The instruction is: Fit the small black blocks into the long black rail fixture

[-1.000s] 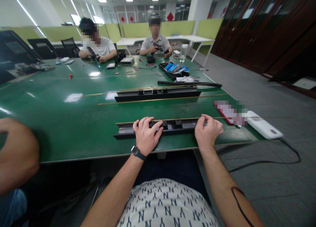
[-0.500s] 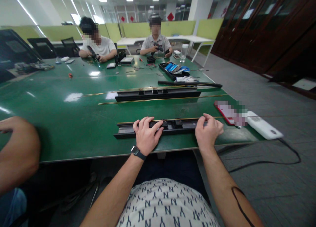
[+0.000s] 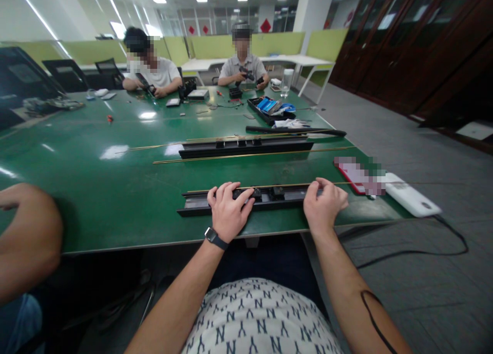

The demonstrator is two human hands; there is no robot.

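Observation:
A black channel-shaped rail (image 3: pixel 196 204) lies along the near edge of the green table. My left hand (image 3: pixel 231 210), with a watch on its wrist, rests over the rail with fingers curled onto a black block (image 3: pixel 246 192) inside it. Another black block (image 3: pixel 277 191) sits in the rail between my hands. My right hand (image 3: pixel 325 202) pinches a thin brass-coloured rod (image 3: pixel 288 185) at the rail's right end. The rod runs along the rail's far side and extends right, past a phone.
Beyond lie a second black rail (image 3: pixel 246 150), more thin rods (image 3: pixel 215 157) and a black tube (image 3: pixel 296 130). A phone (image 3: pixel 352 177) and white power bank (image 3: pixel 412 194) are at right. Another person's arm (image 3: pixel 31 236) is at left; two people sit opposite.
The rod has shifted slightly to the right along the rail, its left end now farther right. My hands have hardly moved.

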